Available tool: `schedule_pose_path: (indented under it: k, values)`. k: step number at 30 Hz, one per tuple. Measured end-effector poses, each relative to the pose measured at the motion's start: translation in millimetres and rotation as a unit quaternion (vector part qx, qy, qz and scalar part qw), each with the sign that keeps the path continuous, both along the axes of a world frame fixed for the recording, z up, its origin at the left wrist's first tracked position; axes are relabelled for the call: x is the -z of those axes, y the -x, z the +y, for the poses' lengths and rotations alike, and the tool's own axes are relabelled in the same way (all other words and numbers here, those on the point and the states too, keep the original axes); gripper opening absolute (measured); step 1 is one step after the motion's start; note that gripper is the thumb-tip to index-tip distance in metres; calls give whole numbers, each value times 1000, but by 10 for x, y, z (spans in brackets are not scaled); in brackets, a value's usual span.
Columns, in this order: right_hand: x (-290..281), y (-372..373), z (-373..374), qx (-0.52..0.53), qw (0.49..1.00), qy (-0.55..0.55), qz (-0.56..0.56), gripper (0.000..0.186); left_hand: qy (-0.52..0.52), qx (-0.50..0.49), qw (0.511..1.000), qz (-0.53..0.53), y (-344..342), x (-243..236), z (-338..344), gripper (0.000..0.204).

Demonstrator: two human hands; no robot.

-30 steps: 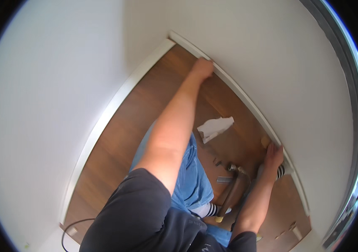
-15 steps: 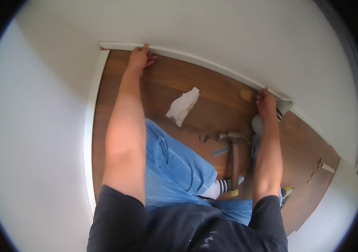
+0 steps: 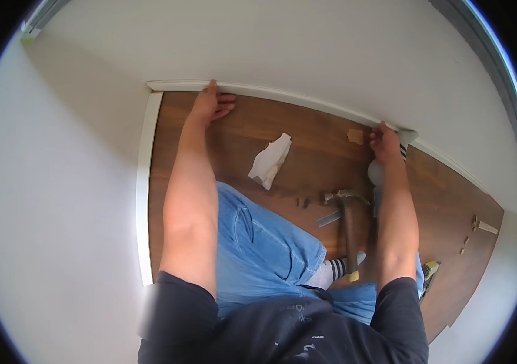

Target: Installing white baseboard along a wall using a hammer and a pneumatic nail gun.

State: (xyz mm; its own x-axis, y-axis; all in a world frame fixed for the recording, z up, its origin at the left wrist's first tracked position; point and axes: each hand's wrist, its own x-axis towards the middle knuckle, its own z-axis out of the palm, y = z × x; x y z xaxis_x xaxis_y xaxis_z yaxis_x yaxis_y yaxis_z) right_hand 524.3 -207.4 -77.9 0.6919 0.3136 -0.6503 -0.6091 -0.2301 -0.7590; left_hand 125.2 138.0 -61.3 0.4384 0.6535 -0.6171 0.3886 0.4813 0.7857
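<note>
A long white baseboard strip (image 3: 289, 97) lies along the foot of the far wall. Near its left end my left hand (image 3: 212, 105) has one digit against the strip, its other fingers spread over the floor. Further right, my right hand (image 3: 384, 147) touches the strip with one fingertip, its other fingers curled in and holding nothing I can see. Just beyond that hand is the strip's right end (image 3: 408, 134), beside my striped sock. On the brown wood floor between my arms, a claw hammer (image 3: 349, 227) lies near a torn white scrap (image 3: 270, 161).
Another white baseboard (image 3: 144, 200) runs along the left wall. A small tan piece (image 3: 355, 136) lies by the far strip. Near the hammer are a grey flat piece (image 3: 329, 219) and dark bits. A yellow-and-black tool (image 3: 430, 273) and a pale strip (image 3: 487, 227) lie right.
The view has shifted, so the floor and left wall sit farther right in it. The fingers of my left hand reach out more to the right. Both hands remain at the baseboard.
</note>
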Motion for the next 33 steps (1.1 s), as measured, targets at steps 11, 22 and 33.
schedule_pose_path:
  k: [11,22,33]
  values:
    - [-424,1343,-533,-280,762,224,-539,43,44,2,999,-24,100,128,187,60]
    - [-674,2280,-1132,-359,874,276,-174,35,51,-54,996,-46,87,73,193,57]
    - [-1126,2268,-114,-432,798,236,-348,45,29,-127,991,-29,-63,69,-9,57]
